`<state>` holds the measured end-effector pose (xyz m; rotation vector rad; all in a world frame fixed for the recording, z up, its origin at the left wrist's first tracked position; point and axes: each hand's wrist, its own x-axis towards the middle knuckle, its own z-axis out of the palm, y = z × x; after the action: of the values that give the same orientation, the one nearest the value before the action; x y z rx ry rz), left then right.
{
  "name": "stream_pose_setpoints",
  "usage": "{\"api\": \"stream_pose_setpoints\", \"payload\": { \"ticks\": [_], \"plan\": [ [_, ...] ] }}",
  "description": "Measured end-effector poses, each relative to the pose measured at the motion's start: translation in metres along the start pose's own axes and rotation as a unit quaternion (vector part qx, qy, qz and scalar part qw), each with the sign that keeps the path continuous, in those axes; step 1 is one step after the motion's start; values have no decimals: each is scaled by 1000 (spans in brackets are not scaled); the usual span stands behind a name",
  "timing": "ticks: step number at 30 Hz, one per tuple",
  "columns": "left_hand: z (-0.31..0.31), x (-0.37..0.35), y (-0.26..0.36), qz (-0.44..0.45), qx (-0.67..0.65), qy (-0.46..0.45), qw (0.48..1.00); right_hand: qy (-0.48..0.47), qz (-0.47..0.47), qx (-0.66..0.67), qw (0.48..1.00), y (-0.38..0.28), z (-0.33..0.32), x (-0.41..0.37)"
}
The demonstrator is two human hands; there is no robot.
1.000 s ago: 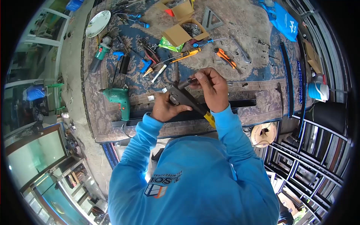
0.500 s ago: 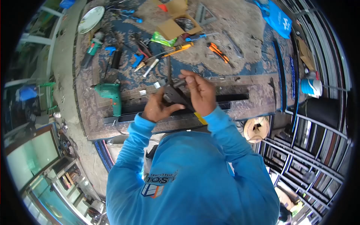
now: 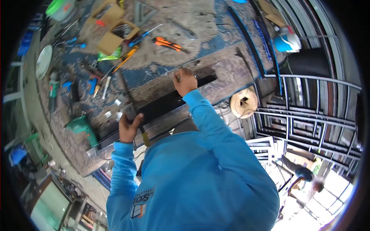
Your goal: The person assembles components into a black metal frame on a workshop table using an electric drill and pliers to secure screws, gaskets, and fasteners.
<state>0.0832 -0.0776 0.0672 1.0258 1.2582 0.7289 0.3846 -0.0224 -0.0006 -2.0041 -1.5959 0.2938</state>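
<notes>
The left hand (image 3: 128, 128), thumb out to the side, grips the dark tool (image 3: 130, 111) above its yellow end, near the tabletop's (image 3: 88, 163) front edge. The right hand (image 3: 184, 81) reaches farther forward with fingers curled, and whether they pinch anything cannot be told. Between the hands runs a long, straight black bar (image 3: 163, 104); worn, patterned carpet (image 3: 227, 73) spreads beyond, and the green plastic drill (image 3: 83, 129) lies left.

Green drill (image 3: 82, 129) (sleeves (image 3: 206, 112) plain blue).

Scattered tools (image 3: 167, 44), seemingly carpeted table (image 3: 227, 63)
</notes>
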Motion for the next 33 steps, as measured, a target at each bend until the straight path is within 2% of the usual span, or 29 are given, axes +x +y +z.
{"api": "stream_pose_setpoints", "payload": {
  "ticks": [1,4,6,7,9,12,13,16,19,22,25,27,28,30,33],
  "plan": [
    [9,1,-1,-3,6,-8,1000,34,45,73,996,5,-19,2],
    [35,7,0,1,26,-33,999,100,106,-21,989,86,-61,-4],
    [56,10,-3,8,31,-47,998,104,152,-77,980,170,-74,-8],
    [66,14,-6,32,40,-65,997,90,159,-68,981,194,-79,-9],
    [90,25,-10,14,91,-81,992,62,171,-45,982,227,-82,-3],
    [133,41,-3,13,137,-83,987,-29,109,-50,992,241,-72,8],
    [145,48,-5,9,157,-84,984,-48,117,-47,991,232,-79,11],
    [161,65,-33,3,212,-50,976,-82,111,60,989,240,-77,12],
    [167,70,-32,-32,235,-46,970,-196,213,225,930,250,-80,13],
    [167,72,-26,-65,237,-45,968,-234,187,284,911,262,-80,16],
    [162,68,-34,-65,202,-49,976,-290,140,375,869,262,-91,16],
    [158,65,-43,-41,152,-48,986,-301,149,421,842,255,-104,16],
    [155,66,-46,-49,169,-51,983,-308,154,443,828,253,-108,13],
    [153,65,-44,-65,200,-57,976,-297,156,434,836,249,-107,4],
    [173,64,-30,-7,266,-46,963,-264,162,425,850,246,-101,-2]
  ]
}}
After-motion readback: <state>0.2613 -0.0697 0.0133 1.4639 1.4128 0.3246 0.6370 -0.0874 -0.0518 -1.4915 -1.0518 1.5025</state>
